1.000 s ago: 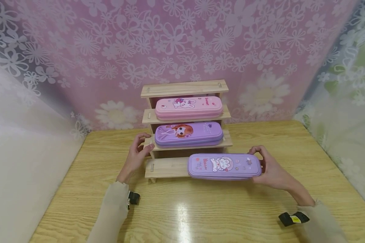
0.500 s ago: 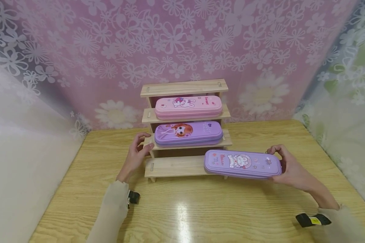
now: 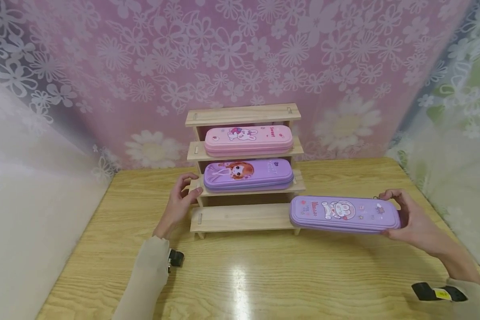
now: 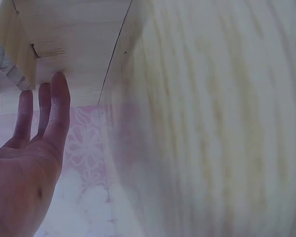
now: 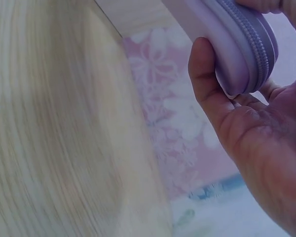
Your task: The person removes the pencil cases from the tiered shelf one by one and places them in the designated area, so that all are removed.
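A lavender pencil case (image 3: 328,213) with an astronaut-bunny picture is in my right hand (image 3: 414,224), gripped by its right end between thumb and fingers. In the right wrist view its zipper edge (image 5: 246,39) shows between the fingers. The case is level in the air, its left end just beyond the right end of the lowest shelf (image 3: 240,218). My left hand (image 3: 178,200) holds the left end of a tiered wooden rack (image 3: 244,115), thumb at the shelf's front and fingers behind. In the left wrist view fingers (image 4: 56,113) reach up to the wood.
A pink bunny pencil case (image 3: 248,140) lies on the upper middle tier. Below it, a purple pencil case (image 3: 248,174) with a red-haired girl picture lies on another tier. The rack stands on a wood-grain table (image 3: 240,275), before a pink flowered curtain (image 3: 240,58).
My right hand has drawn the lavender pencil case rightward off the lowest shelf, tilting it briefly before it came near level. My left hand has stayed on the rack.
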{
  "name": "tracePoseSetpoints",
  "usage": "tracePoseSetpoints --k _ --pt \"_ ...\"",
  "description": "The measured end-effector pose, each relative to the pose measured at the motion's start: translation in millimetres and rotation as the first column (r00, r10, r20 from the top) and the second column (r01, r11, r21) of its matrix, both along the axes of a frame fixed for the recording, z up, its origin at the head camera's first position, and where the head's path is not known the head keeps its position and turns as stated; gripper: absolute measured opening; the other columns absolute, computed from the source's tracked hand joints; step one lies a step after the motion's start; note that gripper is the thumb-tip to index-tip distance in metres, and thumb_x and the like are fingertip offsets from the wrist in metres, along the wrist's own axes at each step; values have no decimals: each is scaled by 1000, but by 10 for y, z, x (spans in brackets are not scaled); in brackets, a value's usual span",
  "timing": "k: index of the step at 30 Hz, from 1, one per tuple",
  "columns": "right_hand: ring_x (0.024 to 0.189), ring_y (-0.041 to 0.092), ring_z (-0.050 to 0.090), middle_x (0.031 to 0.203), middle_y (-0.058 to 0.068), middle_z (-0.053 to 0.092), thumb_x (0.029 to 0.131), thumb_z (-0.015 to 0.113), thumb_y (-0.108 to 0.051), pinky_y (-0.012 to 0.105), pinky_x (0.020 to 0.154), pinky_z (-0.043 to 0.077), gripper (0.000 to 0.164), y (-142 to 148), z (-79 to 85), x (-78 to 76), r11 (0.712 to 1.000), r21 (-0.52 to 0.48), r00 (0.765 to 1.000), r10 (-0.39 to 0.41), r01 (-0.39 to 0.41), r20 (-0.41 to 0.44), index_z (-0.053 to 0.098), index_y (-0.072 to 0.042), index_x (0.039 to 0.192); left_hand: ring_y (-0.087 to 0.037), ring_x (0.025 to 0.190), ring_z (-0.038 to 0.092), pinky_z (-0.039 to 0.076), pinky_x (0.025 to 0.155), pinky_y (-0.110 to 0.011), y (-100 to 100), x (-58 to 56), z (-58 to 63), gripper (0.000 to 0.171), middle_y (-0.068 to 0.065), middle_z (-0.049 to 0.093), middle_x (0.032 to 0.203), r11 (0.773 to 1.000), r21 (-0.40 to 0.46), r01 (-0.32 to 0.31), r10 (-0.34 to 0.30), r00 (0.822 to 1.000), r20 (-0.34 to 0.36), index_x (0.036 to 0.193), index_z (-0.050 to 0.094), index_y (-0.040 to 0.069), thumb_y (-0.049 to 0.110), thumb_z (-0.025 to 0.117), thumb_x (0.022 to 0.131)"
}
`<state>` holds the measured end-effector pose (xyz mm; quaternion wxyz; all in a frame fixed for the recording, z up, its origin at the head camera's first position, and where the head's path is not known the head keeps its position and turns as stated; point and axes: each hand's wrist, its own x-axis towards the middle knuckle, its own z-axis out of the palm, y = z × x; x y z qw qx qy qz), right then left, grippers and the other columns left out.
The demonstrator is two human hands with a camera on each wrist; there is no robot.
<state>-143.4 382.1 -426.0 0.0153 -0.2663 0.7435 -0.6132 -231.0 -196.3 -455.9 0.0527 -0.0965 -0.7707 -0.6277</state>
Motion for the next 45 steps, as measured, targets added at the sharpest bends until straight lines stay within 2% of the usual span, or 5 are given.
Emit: tracePoseSetpoints --k 16,27,35,41,45 --pt "83 -1 66 119 -5 46 71 60 35 16 59 55 74 221 -99 59 960 -20 960 -278 278 9 43 -15 123 -18 88 62 60 72 -31 34 34 -11 41 -18 56 130 1000 28 -5 5 1000 -25 138 51 6 9 62 99" --pt "83 -5 58 124 7 26 90 78 -9 17 62 53 63 -156 -145 -182 797 346 845 -535 495 23 25 -19 122 -21 97 63 60 76 -28 -24 9 6 39 -19 57 133 1000 13 2 -2 1000 16 137 52 12 16 63 99" --pt "119 28 57 147 28 28 93 77 -22 12 76 52 75 -371 -230 -283 824 455 903 -420 337 93 23 2 140 -17 89 62 59 73 -27 5 3 33 40 -16 57 129 999 35 25 -24 1000 -11 137 52 9 11 62 98" --pt "108 -13 50 142 28 41 89 79 -10 5 83 48 68 -432 -270 -274 851 434 942 -336 297 14 37 4 140 -18 91 63 59 72 -27 -6 -17 -4 39 -18 57 131 999 30 19 -18 1000 -23 137 53 9 11 62 99" --pt "95 -9 58 127 25 56 83 85 -11 16 77 56 62 -496 -325 -290 824 488 952 -301 287 -52 49 3 132 -19 91 62 60 73 -26 -17 -35 -30 39 -20 55 134 1000 18 24 -24 999 -29 138 52 8 12 61 100"
